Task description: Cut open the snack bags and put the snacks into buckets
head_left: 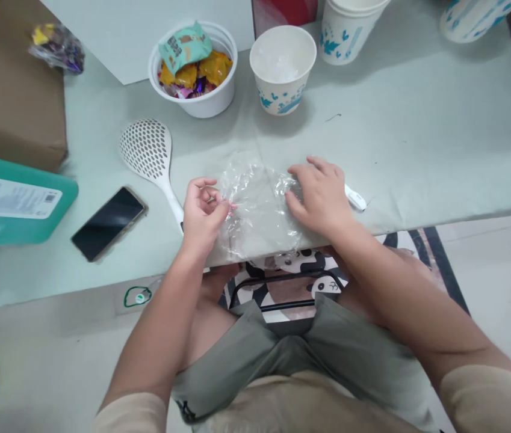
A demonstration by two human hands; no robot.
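Note:
A clear plastic bag lies flat at the near edge of the pale green table. My left hand pinches the bag's left edge, fingers curled closed on it. My right hand rests on the bag's right side, fingers bent and pressing it down. A small white object pokes out from under my right hand; what it is I cannot make out.
A white slotted spoon and a dark phone lie left of the bag. Behind are a white bowl of wrapped snacks and paper cups. A teal box and a cardboard box stand at left.

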